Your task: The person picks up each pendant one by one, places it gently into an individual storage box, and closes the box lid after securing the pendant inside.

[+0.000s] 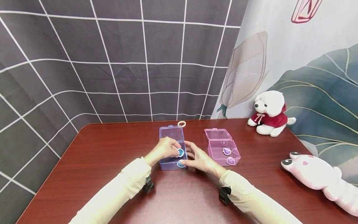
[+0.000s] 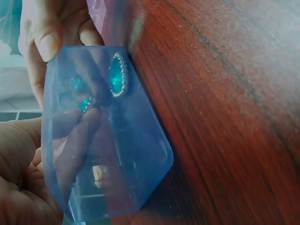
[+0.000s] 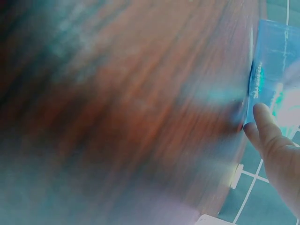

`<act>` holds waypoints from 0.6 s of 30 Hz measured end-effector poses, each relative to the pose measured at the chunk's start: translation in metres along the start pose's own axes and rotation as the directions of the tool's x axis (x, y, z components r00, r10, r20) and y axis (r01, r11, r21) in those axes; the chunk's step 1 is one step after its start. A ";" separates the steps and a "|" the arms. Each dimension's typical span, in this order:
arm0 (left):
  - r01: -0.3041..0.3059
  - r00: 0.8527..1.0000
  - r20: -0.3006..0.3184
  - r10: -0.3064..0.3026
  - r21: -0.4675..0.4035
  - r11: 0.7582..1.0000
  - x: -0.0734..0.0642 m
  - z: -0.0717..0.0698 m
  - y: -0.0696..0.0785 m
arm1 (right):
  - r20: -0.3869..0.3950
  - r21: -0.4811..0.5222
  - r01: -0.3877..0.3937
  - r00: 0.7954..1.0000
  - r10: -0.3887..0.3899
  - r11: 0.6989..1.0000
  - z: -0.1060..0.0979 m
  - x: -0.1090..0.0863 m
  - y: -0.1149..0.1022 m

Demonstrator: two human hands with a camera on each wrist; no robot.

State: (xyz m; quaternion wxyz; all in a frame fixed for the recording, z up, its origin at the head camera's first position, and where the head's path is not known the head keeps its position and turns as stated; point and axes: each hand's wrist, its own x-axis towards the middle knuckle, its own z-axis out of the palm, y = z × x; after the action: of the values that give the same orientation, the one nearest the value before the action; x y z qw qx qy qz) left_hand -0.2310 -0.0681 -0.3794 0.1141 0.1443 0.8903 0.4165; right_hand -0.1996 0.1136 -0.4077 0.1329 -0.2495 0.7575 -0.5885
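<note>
An open blue plastic box (image 1: 165,166) stands on the table with its clear lid tipped back. My left hand (image 1: 167,147) reaches into it from the left and pinches a teal heart-shaped gem (image 1: 181,152) with a pearly white border. Another teal gem (image 1: 181,163) lies inside, at the box's near right corner. From the right, my right hand (image 1: 202,159) grips the box's side wall, its thumb at the near corner. Through the blue wall in the left wrist view, the left fingers (image 2: 77,140) show beside the pinched gem.
To the right stands an open pink box (image 1: 216,155) holding purple gems (image 1: 227,151). A pale ring (image 1: 181,123) lies behind the blue lid. A white plush dog (image 1: 269,113) in a red hoodie sits at the back right, with a pink-white plush toy (image 1: 316,174) nearer.
</note>
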 end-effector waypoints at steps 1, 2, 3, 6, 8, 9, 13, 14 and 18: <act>-0.008 1.000 -0.003 0.008 0.023 1.000 0.001 0.001 0.001 | 0.002 0.002 -0.002 1.000 0.002 1.000 0.000 0.000 0.000; -0.019 1.000 -0.008 0.019 0.048 0.999 0.001 0.001 0.001 | 0.007 0.001 0.003 1.000 -0.003 1.000 0.000 0.000 0.000; -0.030 0.999 -0.014 0.031 0.078 0.996 0.001 0.002 0.002 | 0.010 0.001 0.006 1.000 -0.006 1.000 0.000 0.000 0.000; -0.055 0.998 -0.028 0.060 0.135 0.989 0.000 0.003 0.003 | 0.009 0.002 0.003 1.000 -0.003 1.000 -0.001 0.000 0.000; -0.079 0.995 -0.040 0.088 0.184 0.980 -0.001 0.004 0.004 | 0.007 0.006 -0.001 1.000 0.001 1.000 0.000 -0.001 0.000; -0.087 0.994 -0.044 0.098 0.207 0.974 -0.001 0.005 0.004 | 0.006 0.006 -0.001 1.000 0.001 1.000 0.000 -0.001 0.000; -0.094 0.993 -0.042 0.108 0.257 0.962 -0.003 0.006 0.004 | 0.003 -0.005 -0.012 1.000 0.012 1.000 0.000 -0.001 0.000; -0.092 0.994 -0.040 0.106 0.262 0.961 -0.003 0.005 0.004 | 0.003 -0.009 -0.012 1.000 0.012 1.000 0.000 -0.002 0.000; -0.094 0.994 -0.029 0.105 0.268 0.959 -0.004 0.005 0.004 | 0.001 -0.020 -0.001 1.000 0.001 1.000 0.000 -0.001 0.001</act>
State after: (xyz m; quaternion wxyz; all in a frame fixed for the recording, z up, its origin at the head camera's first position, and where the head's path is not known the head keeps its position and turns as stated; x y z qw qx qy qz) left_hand -0.2247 -0.0639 -0.3790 0.0536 0.1941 0.9321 0.3011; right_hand -0.1983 0.1142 -0.4087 0.1310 -0.2506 0.7634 -0.5807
